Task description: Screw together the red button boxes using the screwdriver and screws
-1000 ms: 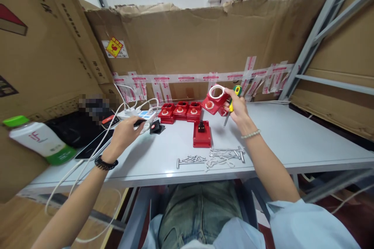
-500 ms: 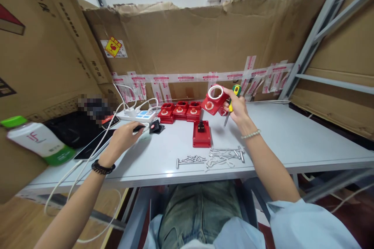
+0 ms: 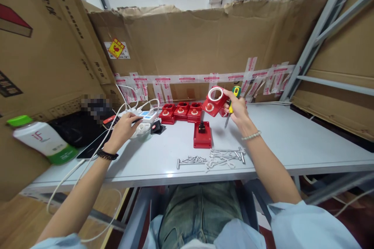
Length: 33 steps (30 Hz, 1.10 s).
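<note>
My left hand (image 3: 123, 129) is closed on a small black piece (image 3: 137, 120), whose kind I cannot make out, close to the white power strip (image 3: 149, 116). Just below its fingertips lies a coiled white cable (image 3: 142, 129), with a black square piece (image 3: 157, 127) bearing a red dot beside it. My right hand (image 3: 238, 107) grips a red housing (image 3: 212, 103) with a white ring and an orange-red knob, raised above the table. The same hand also holds a yellow-green screwdriver (image 3: 233, 101), its shaft pointing down. Beneath the housing, a red base (image 3: 202, 140) carries a black component.
Several similar red housings (image 3: 181, 111) stand in a row at the back. Loose screws (image 3: 194, 159) and metal T-shaped pieces (image 3: 228, 153) lie near the front edge. A bottle (image 3: 43, 140), a phone (image 3: 95, 146) and white cables occupy the left side. Cardboard (image 3: 204, 39) walls the back.
My left hand has moved forward toward the power strip with the black piece, uncovering more of the coiled cable. My right hand stays nearly still, holding the housing and screwdriver.
</note>
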Each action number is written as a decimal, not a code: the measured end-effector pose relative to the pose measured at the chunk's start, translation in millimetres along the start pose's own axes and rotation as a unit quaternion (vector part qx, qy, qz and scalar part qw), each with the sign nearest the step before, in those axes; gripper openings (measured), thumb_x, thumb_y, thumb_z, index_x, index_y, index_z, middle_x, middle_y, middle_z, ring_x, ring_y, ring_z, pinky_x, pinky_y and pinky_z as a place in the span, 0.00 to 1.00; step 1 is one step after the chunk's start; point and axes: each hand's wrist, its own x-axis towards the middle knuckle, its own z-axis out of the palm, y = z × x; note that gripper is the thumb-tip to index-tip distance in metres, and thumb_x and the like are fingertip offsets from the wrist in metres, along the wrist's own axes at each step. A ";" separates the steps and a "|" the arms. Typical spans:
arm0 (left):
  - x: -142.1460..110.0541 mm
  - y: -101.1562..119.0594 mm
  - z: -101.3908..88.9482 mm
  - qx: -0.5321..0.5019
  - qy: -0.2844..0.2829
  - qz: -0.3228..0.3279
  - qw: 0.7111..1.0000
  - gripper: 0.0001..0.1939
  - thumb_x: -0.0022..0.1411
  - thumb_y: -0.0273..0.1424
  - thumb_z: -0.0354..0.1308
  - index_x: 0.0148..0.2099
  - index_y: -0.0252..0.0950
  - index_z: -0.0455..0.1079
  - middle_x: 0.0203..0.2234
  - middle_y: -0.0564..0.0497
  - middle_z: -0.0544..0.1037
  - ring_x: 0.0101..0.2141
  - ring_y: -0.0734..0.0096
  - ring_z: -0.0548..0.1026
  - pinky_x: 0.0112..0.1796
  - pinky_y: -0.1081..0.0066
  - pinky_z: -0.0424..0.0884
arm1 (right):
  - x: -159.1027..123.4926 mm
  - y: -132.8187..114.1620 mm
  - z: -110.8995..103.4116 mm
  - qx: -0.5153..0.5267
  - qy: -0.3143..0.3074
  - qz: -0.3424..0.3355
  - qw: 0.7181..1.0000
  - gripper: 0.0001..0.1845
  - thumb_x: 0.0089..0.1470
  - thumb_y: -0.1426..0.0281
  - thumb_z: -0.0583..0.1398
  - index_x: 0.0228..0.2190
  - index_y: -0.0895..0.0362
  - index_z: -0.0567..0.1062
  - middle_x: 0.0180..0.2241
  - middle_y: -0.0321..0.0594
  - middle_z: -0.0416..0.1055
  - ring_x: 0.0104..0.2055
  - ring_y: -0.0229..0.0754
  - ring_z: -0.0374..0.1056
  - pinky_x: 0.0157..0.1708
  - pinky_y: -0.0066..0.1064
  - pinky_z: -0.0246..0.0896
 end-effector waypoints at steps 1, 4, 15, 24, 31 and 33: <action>2.1 -2.4 6.0 0.013 -0.013 -0.001 1.000 0.26 0.67 0.42 0.43 0.45 0.31 0.77 0.38 0.38 0.76 0.41 0.51 0.74 0.42 0.58 0.71 | 0.5 0.4 -0.5 -0.003 0.000 0.002 1.000 0.18 0.36 0.63 0.71 0.23 0.56 0.68 0.13 0.24 0.57 0.13 0.27 0.50 0.10 0.22 0.41; 3.4 -5.1 18.0 0.036 -0.051 0.008 0.998 0.26 0.68 0.40 0.41 0.45 0.29 0.77 0.36 0.37 0.75 0.39 0.51 0.73 0.41 0.57 0.71 | 1.8 1.6 -1.7 -0.004 0.000 -0.001 1.000 0.17 0.37 0.63 0.70 0.23 0.56 0.69 0.12 0.25 0.57 0.13 0.27 0.49 0.10 0.22 0.40; 20.7 42.3 30.7 -0.001 -0.058 0.071 0.996 0.22 0.69 0.42 0.47 0.57 0.38 0.71 0.46 0.39 0.72 0.46 0.51 0.70 0.45 0.54 0.68 | -0.5 0.3 0.2 -0.018 -0.001 -0.004 1.000 0.16 0.39 0.64 0.70 0.22 0.56 0.69 0.13 0.25 0.58 0.13 0.27 0.49 0.09 0.23 0.41; 51.9 145.9 -14.3 -0.261 0.080 0.124 0.954 0.20 0.70 0.39 0.49 0.60 0.38 0.64 0.50 0.44 0.69 0.49 0.62 0.71 0.54 0.60 0.67 | -12.9 14.8 11.3 -0.090 -0.109 -0.022 0.990 0.22 0.36 0.61 0.72 0.22 0.56 0.65 0.13 0.24 0.57 0.13 0.27 0.50 0.10 0.22 0.43; 64.1 210.2 -7.4 -0.317 0.122 0.164 0.926 0.22 0.67 0.38 0.56 0.60 0.38 0.62 0.51 0.43 0.67 0.53 0.60 0.69 0.54 0.59 0.67 | -31.7 17.8 22.6 -0.141 -0.145 -0.073 0.977 0.26 0.36 0.55 0.72 0.20 0.54 0.63 0.09 0.23 0.55 0.10 0.27 0.48 0.09 0.24 0.42; 60.1 209.2 -3.3 -0.306 0.151 0.165 0.925 0.24 0.64 0.38 0.59 0.59 0.39 0.62 0.51 0.43 0.67 0.53 0.58 0.69 0.54 0.57 0.68 | -34.0 18.4 23.6 -0.137 -0.147 -0.075 0.977 0.27 0.35 0.54 0.73 0.20 0.54 0.63 0.10 0.23 0.56 0.11 0.27 0.48 0.09 0.24 0.42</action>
